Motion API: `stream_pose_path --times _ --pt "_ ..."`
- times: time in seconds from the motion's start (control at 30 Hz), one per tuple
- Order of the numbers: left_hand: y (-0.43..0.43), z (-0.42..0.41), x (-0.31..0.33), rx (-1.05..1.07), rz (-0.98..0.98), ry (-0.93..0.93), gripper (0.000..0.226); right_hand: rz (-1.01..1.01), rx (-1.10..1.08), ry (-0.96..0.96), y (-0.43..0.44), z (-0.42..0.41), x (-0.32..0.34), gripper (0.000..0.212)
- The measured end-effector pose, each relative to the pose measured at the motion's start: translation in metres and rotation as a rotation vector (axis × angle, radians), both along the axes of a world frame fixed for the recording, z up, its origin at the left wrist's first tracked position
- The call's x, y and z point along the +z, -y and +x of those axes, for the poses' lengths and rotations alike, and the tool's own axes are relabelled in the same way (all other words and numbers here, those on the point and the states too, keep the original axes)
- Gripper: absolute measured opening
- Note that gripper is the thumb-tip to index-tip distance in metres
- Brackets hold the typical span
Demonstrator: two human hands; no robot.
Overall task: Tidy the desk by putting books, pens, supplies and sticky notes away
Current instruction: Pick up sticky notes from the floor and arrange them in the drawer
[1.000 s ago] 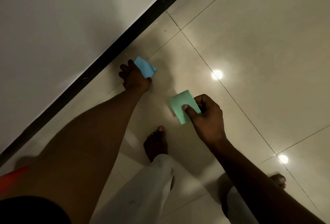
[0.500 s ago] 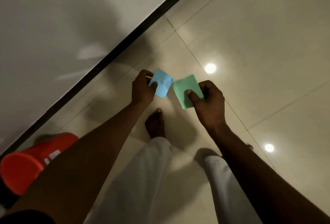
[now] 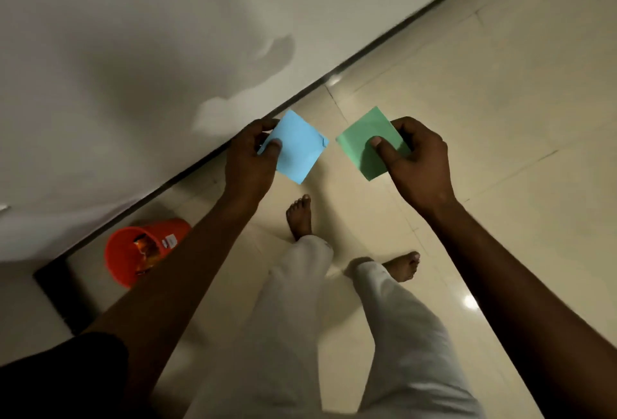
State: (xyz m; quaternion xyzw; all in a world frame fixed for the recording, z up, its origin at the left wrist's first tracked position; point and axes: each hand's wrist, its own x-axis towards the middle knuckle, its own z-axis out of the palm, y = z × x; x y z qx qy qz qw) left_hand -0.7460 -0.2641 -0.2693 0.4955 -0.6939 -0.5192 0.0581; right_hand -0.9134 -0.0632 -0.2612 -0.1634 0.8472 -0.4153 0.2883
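Room seen from the head camera, looking down. I read the upper left as a plain pale wall (image 3: 133, 51), crossed by soft grey shadows. A thin dark skirting (image 3: 187, 175) marks its foot and runs diagonally towards the upper right. The floor (image 3: 500, 118) is laid with large glossy cream tiles, separated by fine grout lines (image 3: 337, 104). A bright round reflection (image 3: 470, 302) of a lamp shows on the tiles at lower right. An orange bin (image 3: 123, 261) stands on the floor just beside the wall. Overall I find the light dim and warm.
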Motion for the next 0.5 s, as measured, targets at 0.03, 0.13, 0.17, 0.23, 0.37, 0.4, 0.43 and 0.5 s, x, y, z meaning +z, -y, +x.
stream_pose_path --times 0.03,0.13,0.17,0.23,0.37,0.4,0.43,0.5 --pt "0.003 0.003 0.026 -0.002 -0.014 -0.024 0.03 -0.013 0.01 -0.015 0.003 0.001 0.025 0.007" --pt "0.007 0.01 0.098 -0.017 -0.041 -0.077 0.029 -0.056 0.02 -0.033 0.012 0.012 0.094 0.005" --pt "0.007 0.012 0.116 -0.019 -0.04 -0.1 0.029 -0.069 0.022 -0.04 0.014 0.017 0.111 0.005" --pt "0.008 0.025 0.153 0.009 -0.032 -0.172 0.029 -0.083 0.041 -0.044 0.02 0.028 0.149 0.003" --pt "0.007 0.056 0.209 0.058 -0.043 -0.234 0.034 -0.113 0.089 -0.018 0.031 0.048 0.206 0.003" --pt "0.006 0.064 0.221 0.069 -0.067 -0.225 0.033 -0.124 0.112 -0.016 0.032 0.052 0.217 0.004" --pt "0.006 0.072 0.234 0.082 -0.1 -0.21 0.033 -0.136 0.133 -0.016 0.034 0.054 0.228 0.005" --pt "0.004 0.086 0.253 0.12 -0.155 -0.183 0.031 -0.172 0.161 -0.009 0.037 0.055 0.244 0.007"
